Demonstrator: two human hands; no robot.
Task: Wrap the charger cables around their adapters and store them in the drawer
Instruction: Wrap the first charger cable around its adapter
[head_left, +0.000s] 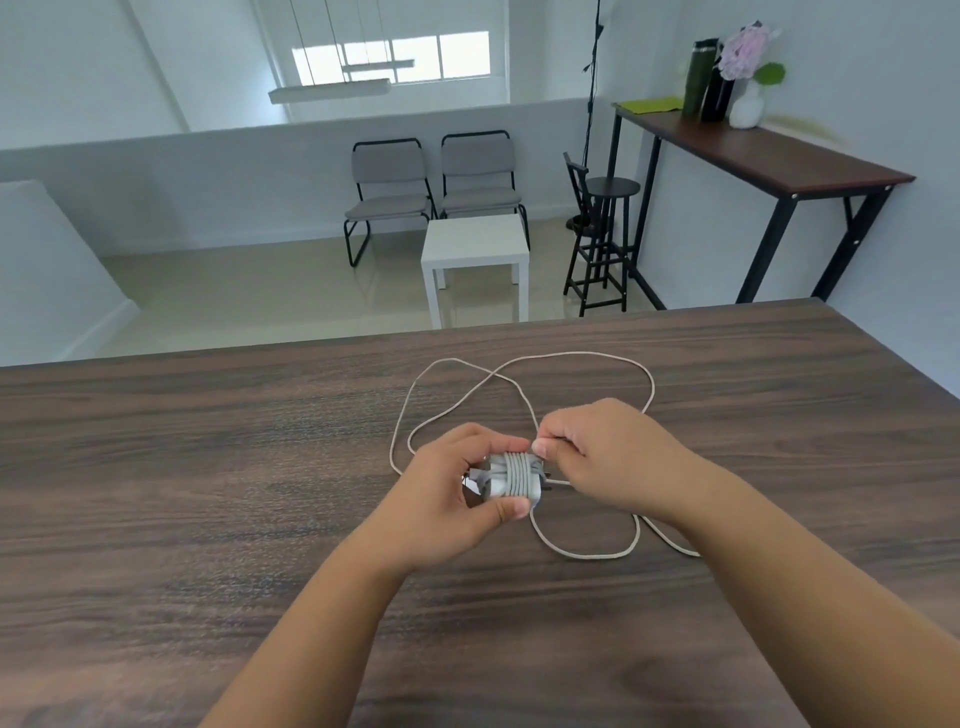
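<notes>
We observe a small white block-shaped charger adapter held just above a dark wood-grain table, between the two hands and near the middle of the view. Several turns of pale grey cable are already wound side by side around its body. The left hand grips the adapter from its left side, the thumb pressed against the near lower edge and the fingers curled over the far upper edge. The right hand sits just to the right of the adapter, touching it; its fingers are curled and pinch the thin off-white braided cable at the adapter's upper right corner. A dark prong or plug end shows at the adapter's right side, partly hidden by the right hand; we cannot tell which. The unwound length of cable lies loose on the table, looping away behind the hands, crossing itself once, and running back in a further loop under the right wrist. Beyond the table's far edge we note two grey padded chairs, a small white square side table, a black stool and a tall brown console table carrying bottles and a white vase of pink flowers.
</notes>
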